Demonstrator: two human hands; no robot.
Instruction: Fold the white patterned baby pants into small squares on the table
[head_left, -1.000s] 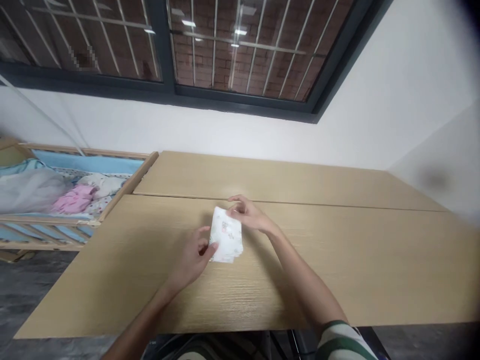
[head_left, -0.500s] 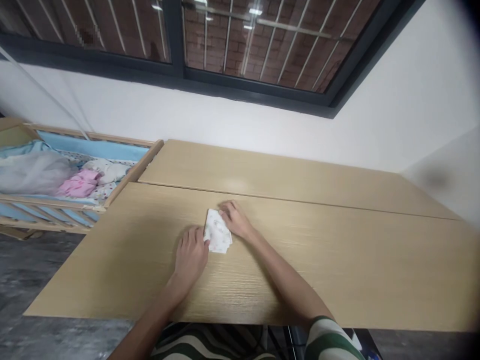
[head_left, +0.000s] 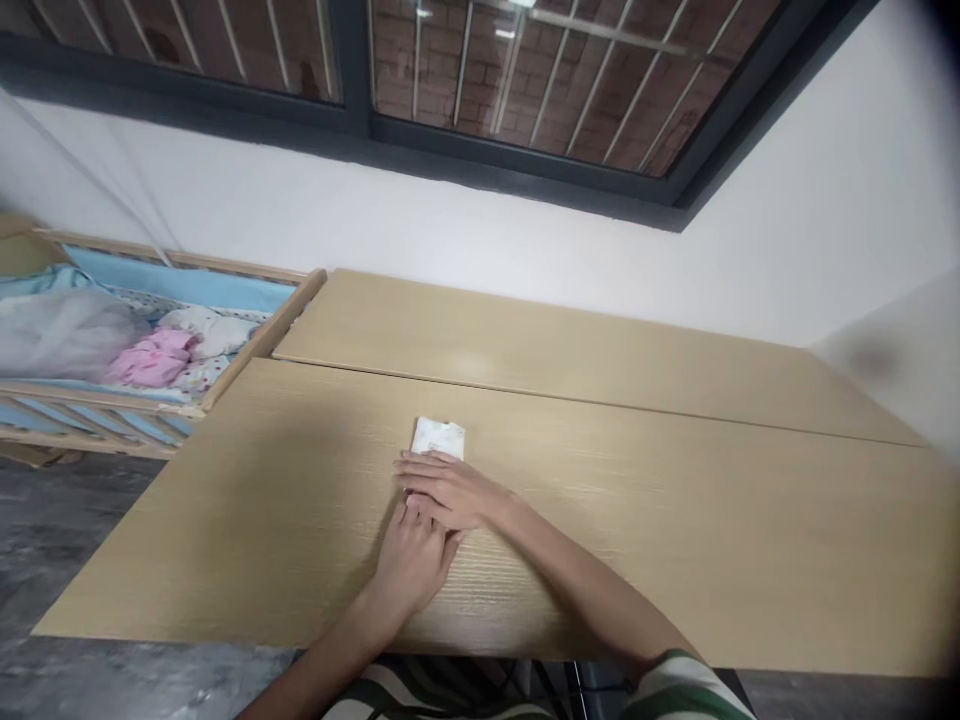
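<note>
A small folded white cloth (head_left: 439,438) with a faint print lies on the wooden tabletop. Only its far part shows; my hands cover the near part. My right hand (head_left: 454,492) lies flat across the cloth, palm down, its fingers stretched to the left. Just below it, my left hand (head_left: 412,555) is at the cloth's near end. Its fingertips are hidden beneath my right hand, so I cannot see whether they grip the fabric. The thumb of my left hand points out to the right.
The light wooden tabletop (head_left: 637,540) has a seam before a second board (head_left: 562,345) along the wall. At left stands a wooden crib (head_left: 296,305) holding a pink cloth (head_left: 154,358) and other bedding. A dark-framed window (head_left: 525,180) with bars is above.
My right hand has moved from the cloth's upper right edge down across its near part. My left hand has shifted right and nearer to me, from the left edge to under my right hand.
</note>
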